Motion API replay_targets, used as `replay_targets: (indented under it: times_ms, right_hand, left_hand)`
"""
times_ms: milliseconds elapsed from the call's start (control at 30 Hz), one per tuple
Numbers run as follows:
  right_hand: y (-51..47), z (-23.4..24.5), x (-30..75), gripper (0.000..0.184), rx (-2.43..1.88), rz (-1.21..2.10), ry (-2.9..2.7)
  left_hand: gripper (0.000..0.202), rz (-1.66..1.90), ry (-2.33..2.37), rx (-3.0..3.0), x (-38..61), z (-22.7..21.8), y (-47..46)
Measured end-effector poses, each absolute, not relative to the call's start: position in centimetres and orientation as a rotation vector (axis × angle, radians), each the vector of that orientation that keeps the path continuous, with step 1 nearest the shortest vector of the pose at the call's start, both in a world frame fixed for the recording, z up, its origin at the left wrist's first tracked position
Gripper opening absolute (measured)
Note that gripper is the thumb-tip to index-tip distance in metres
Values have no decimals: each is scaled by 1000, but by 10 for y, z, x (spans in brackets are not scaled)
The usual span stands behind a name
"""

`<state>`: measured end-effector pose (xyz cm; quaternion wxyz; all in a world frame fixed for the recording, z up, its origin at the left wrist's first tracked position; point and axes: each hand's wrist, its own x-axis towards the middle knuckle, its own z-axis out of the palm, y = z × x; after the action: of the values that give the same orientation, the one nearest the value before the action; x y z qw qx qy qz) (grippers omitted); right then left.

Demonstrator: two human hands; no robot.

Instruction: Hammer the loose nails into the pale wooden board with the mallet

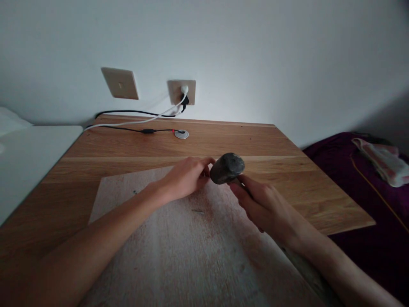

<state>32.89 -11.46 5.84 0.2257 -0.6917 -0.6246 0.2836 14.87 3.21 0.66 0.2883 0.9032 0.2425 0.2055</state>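
Observation:
My right hand (260,202) is wrapped round the handle of a hammer with a thick, dark, rounded head (227,168). Just left of that head, my left hand (188,177) has its thumb and forefinger drawn together in a pinch low over the board; whatever is between the fingertips I cannot make out, as the hammer head partly covers them. Under both hands lies a worn, whitish board (179,251) with reddish-brown scuffs. A small thin metal piece, perhaps a nail (197,211), rests on it nearer to me. Another tiny dark bit (134,192) is at its left side.
The board lies on a wooden tabletop (297,183) against a white wall. Black and white cables (128,123) run along the back to a wall socket (189,91). A white surface (38,157) adjoins at the left, and purple cloth (351,170) at the right.

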Motion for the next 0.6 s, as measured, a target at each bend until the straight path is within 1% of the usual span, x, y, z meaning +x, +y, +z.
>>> replay_targets:
  times_ms: [100, 400, 600]
  right_hand:
    - [-116, 55, 329, 28, -1940, 782, -1710]
    - [-143, 36, 346, 41, -2020, 864, -1607]
    - [-130, 50, 338, 40, -1918, 861, -1585]
  left_hand:
    - [39, 534, 697, 2405, 150, 7, 31]
    - [49, 543, 741, 2398, 152, 4, 31]
    - [47, 561, 708, 2380, 152, 5, 31]
